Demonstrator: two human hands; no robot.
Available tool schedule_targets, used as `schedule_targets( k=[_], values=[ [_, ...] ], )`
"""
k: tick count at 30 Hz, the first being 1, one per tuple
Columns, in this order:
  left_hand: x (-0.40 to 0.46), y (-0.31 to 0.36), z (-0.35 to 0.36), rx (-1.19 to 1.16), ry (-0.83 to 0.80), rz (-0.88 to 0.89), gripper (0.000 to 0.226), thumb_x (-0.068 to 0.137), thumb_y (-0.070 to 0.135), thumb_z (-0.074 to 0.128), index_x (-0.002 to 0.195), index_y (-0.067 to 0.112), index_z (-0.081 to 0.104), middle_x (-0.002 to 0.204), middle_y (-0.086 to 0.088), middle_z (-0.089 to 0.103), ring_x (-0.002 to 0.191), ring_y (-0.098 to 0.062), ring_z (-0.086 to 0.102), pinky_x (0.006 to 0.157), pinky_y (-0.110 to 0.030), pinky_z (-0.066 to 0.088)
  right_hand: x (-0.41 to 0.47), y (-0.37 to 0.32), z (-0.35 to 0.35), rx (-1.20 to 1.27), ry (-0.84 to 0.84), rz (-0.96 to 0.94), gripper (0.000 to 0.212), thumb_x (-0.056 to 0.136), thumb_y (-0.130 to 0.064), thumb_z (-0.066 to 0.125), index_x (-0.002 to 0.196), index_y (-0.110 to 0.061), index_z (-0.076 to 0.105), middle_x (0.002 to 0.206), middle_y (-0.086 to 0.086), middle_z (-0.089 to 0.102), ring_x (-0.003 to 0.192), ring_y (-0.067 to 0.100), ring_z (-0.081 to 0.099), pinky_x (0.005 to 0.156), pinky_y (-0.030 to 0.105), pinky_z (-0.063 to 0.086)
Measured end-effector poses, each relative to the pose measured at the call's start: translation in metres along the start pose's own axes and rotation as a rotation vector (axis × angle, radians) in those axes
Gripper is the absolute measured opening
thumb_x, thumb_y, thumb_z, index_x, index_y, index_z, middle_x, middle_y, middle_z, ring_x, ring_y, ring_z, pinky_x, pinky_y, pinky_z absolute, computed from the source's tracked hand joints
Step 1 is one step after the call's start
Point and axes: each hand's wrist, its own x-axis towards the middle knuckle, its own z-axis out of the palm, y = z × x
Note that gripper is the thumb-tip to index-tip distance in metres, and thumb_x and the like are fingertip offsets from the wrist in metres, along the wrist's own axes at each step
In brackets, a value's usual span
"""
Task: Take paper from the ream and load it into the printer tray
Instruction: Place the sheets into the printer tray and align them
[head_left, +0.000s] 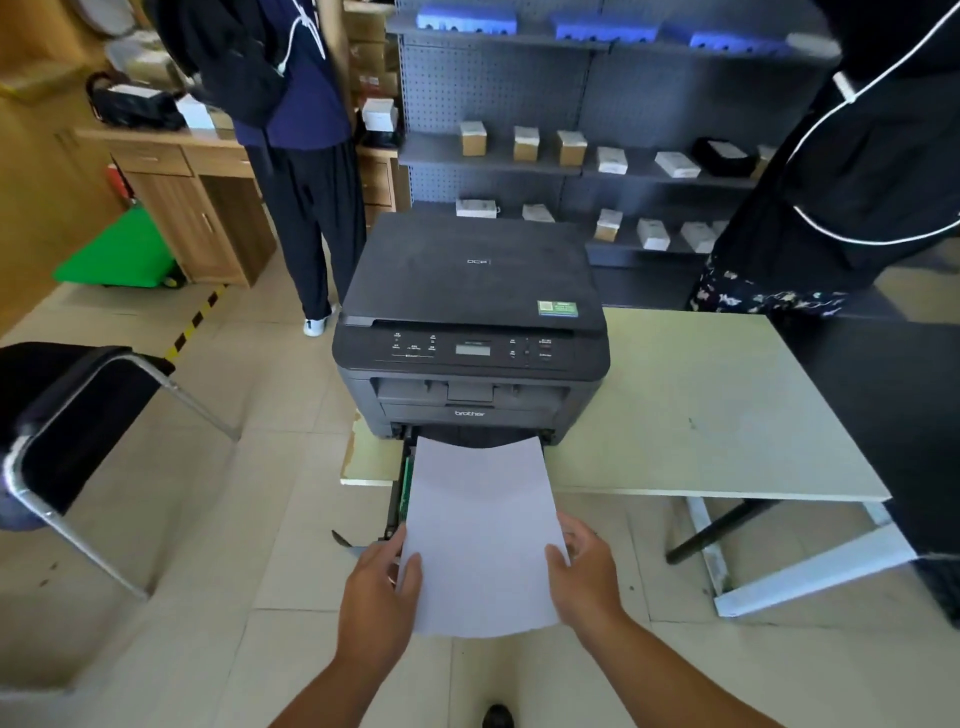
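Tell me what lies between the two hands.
Head view: only the white paper, held by the left hand and right hand over the open tray.

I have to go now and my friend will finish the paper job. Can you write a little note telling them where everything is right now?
Left hand: gripping the left edge of the paper stack.
Right hand: gripping the stack's right edge.
The printer sits on the table, its tray pulled out in front. The paper is held over the tray, far edge near the printer's opening.
Done: paper picked up and brought to the tray.
Left: lower it flat into the tray, let go, push the tray shut. The ream is not in view.
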Motion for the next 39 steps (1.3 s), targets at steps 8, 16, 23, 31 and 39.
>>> schedule_targets(
  k=[8, 16, 23, 31, 39],
  values=[
    [0.021, 0.012, 0.019, 0.113, -0.023, -0.053, 0.041, 0.093, 0.021, 0.059, 0.134, 0.015, 0.056, 0.095, 0.007, 0.062, 0.079, -0.002, 0.059, 0.065, -0.020, 0.044, 0.045, 0.012, -0.003, -0.019, -0.062, 0.035, 0.040, 0.096, 0.000, 0.050, 0.124, -0.025, 0.062, 0.101, -0.015, 0.064, 0.088, -0.006, 0.058, 0.068, 0.015, 0.044],
    [0.027, 0.012, 0.038, 0.220, 0.008, -0.130, 0.043, 0.094, 0.023, 0.055, 0.137, 0.019, 0.053, 0.115, -0.004, 0.062, 0.099, -0.022, 0.060, 0.085, -0.038, 0.051, 0.065, 0.015, 0.003, -0.037, -0.099, 0.053, 0.044, 0.097, -0.002, 0.051, 0.137, -0.018, 0.057, 0.123, -0.002, 0.068, 0.111, 0.014, 0.064, 0.089, 0.023, 0.047],
    [0.044, 0.014, 0.036, 0.269, -0.028, -0.154, 0.039, 0.094, 0.021, 0.053, 0.134, 0.022, 0.054, 0.105, 0.001, 0.060, 0.088, -0.019, 0.058, 0.074, -0.034, 0.048, 0.077, 0.016, 0.009, -0.013, -0.101, 0.095, 0.043, 0.096, -0.002, 0.053, 0.136, -0.019, 0.057, 0.124, -0.001, 0.068, 0.111, 0.017, 0.064, 0.093, 0.030, 0.052],
    [0.038, 0.011, 0.035, 0.324, -0.007, -0.015, 0.046, 0.096, 0.023, 0.052, 0.142, 0.026, 0.044, 0.102, 0.009, 0.054, 0.080, -0.009, 0.056, 0.064, -0.023, 0.048, 0.068, 0.017, 0.014, -0.042, -0.072, -0.017, 0.048, 0.099, -0.009, 0.052, 0.143, -0.027, 0.051, 0.134, -0.009, 0.061, 0.126, 0.012, 0.056, 0.105, 0.033, 0.047],
    [0.029, 0.010, 0.038, 0.272, 0.037, -0.048, 0.048, 0.096, 0.028, 0.052, 0.143, 0.029, 0.043, 0.112, 0.009, 0.057, 0.091, -0.014, 0.060, 0.070, -0.034, 0.056, 0.062, 0.017, 0.008, -0.033, -0.066, -0.056, 0.047, 0.098, -0.006, 0.051, 0.141, -0.025, 0.053, 0.128, -0.009, 0.066, 0.117, 0.010, 0.061, 0.102, 0.037, 0.051]
  ],
)
